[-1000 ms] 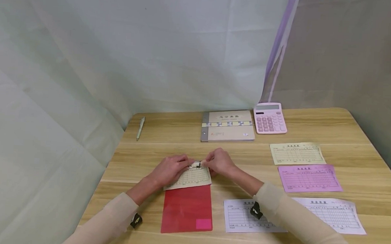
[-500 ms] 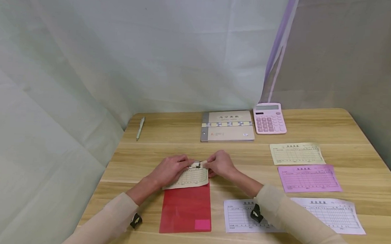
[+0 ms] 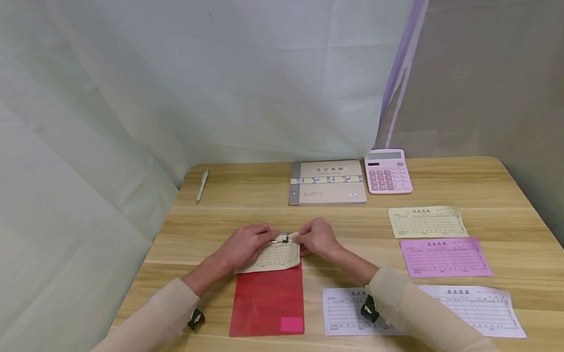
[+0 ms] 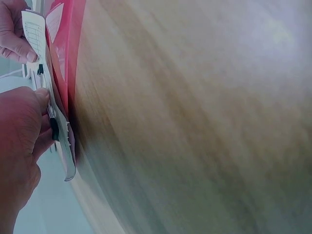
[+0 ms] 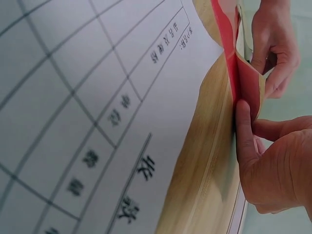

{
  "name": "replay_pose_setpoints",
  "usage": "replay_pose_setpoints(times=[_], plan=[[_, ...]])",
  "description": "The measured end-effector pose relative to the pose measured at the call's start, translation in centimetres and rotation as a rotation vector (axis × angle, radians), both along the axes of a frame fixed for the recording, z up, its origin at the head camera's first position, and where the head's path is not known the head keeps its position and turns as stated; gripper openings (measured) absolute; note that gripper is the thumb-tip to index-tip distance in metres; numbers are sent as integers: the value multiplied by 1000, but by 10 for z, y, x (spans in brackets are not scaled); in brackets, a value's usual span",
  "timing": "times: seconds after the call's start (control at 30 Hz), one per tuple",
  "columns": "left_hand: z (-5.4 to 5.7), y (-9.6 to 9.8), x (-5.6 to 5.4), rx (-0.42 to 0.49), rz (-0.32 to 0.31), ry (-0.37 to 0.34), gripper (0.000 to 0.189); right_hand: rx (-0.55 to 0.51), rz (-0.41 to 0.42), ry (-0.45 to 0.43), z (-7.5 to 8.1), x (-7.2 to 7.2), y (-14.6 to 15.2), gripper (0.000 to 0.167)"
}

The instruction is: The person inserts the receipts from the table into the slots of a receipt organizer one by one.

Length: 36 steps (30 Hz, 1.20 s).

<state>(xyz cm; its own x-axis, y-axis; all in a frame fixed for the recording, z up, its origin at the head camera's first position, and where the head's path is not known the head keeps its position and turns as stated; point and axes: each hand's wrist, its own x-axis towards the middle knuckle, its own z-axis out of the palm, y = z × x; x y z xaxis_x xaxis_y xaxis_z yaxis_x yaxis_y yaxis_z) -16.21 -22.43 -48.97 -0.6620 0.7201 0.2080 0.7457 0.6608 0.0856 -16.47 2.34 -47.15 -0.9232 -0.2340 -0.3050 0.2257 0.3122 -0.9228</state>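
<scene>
A red clipboard (image 3: 267, 308) with a pink patch near its lower right corner lies on the table. Across its upper end is a pale yellow receipt slip (image 3: 278, 256), its lower edge lifted and curved. My left hand (image 3: 247, 247) holds the metal clip (image 3: 282, 241) at the top; the left wrist view shows thumb and fingers around the clip (image 4: 52, 126) with its black ends. With thumb and fingers my right hand (image 3: 321, 238) pinches the slip's upper right corner beside the clip. In the right wrist view one finger of the right hand (image 5: 280, 165) lies along the clipboard's edge.
White receipt slips (image 3: 351, 312) lie at right, partly under my right forearm. Beyond them are a pink slip (image 3: 445, 257) and another yellow slip (image 3: 428, 222). An account book (image 3: 329, 184), a pink calculator (image 3: 388, 172) and a pen (image 3: 202, 186) lie towards the back.
The slip's right side has shifted slightly left and its lower edge bends up more. The clipboard has slid slightly left. My right hand has dropped a little; the left stays put.
</scene>
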Motion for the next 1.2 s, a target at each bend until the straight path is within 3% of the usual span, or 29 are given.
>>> replay_pose_setpoints(times=[0.33, 0.6, 0.77, 0.87, 1.0, 1.2], plan=[[-2, -2, -1, 26, -24, 24, 34, -4, -9, -23, -1, -1, 1, 7], [1, -4, -1, 88, 5, -65, 35, 58, 100, 8, 13, -9, 16, 16], [2, -5, -1, 80, 51, -104, 36, 185, 217, 173, 30, -17, 46, 35], [3, -4, 0, 63, 76, -112, 37, 195, 304, 254, 37, -16, 72, 48], [0, -5, 0, 57, 82, -111, 38, 142, 408, 276, 39, -8, 111, 59], [-4, -6, -2, 80, 65, -97, 37, 109, 543, 236, 41, 15, 165, 53]])
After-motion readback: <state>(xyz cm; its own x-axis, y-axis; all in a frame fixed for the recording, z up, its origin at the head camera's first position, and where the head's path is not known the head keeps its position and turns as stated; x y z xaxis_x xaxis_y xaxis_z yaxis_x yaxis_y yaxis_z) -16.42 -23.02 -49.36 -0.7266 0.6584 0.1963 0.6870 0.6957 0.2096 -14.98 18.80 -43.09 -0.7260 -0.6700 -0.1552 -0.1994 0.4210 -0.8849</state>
